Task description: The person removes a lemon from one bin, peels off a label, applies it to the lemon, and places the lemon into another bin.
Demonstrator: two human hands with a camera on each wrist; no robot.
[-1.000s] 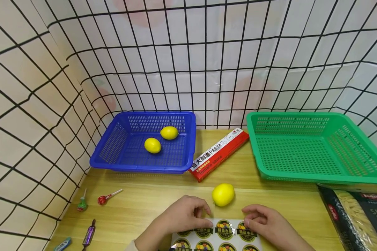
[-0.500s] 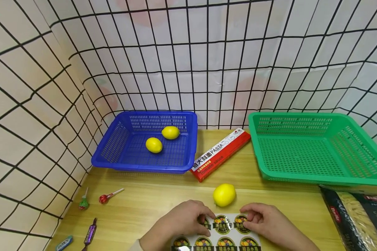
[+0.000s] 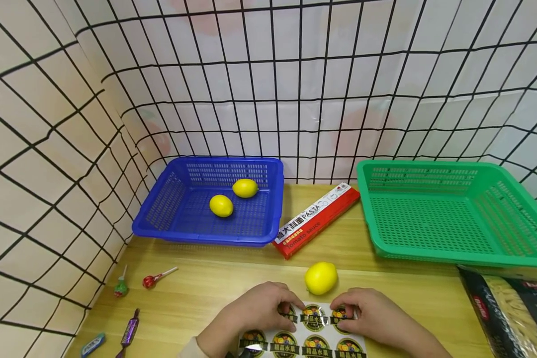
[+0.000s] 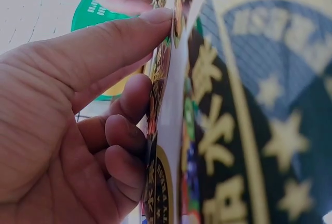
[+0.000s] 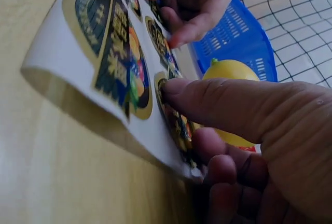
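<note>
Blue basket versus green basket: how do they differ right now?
The blue basket holds two lemons; the green basket holds nothing visible. Blue sits at the left, by the mesh wall; green at the right and looks larger. Both are perforated plastic trays on the wooden table.

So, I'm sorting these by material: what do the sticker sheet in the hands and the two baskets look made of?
The sticker sheet looks like glossy paper: it curls off the table where the left hand and right hand pinch it, and its labels catch glare. The blue basket and green basket look like moulded plastic, smooth and evenly coloured, with perforated walls and floors.
</note>
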